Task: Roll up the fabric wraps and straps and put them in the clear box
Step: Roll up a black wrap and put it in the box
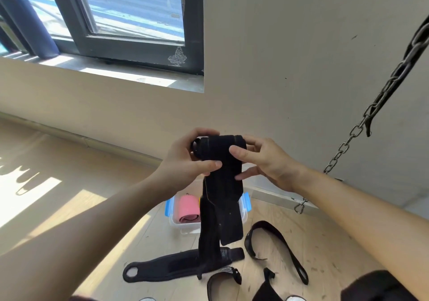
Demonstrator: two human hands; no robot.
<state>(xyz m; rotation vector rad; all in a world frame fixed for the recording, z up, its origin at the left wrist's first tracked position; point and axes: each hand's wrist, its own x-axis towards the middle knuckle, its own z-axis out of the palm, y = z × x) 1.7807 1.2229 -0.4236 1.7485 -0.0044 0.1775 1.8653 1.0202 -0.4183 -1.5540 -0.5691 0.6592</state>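
Note:
I hold a long black fabric wrap (221,184) up in front of me, its top end partly rolled and its tail hanging down toward the floor. My left hand (185,159) grips the roll's left side, thumb across the front. My right hand (262,159) pinches the right side. Below, the clear box (173,219) with blue clips sits on the wooden floor, a rolled pink wrap (188,209) inside it. More black straps lie on the floor: one with a thumb hole (162,266) and a looped one (276,242).
A metal chain (362,124) with a hook hangs diagonally on the right. A beige wall and a dark-framed window (130,21) lie ahead. Smaller black straps (229,277) rest near my feet at the bottom edge.

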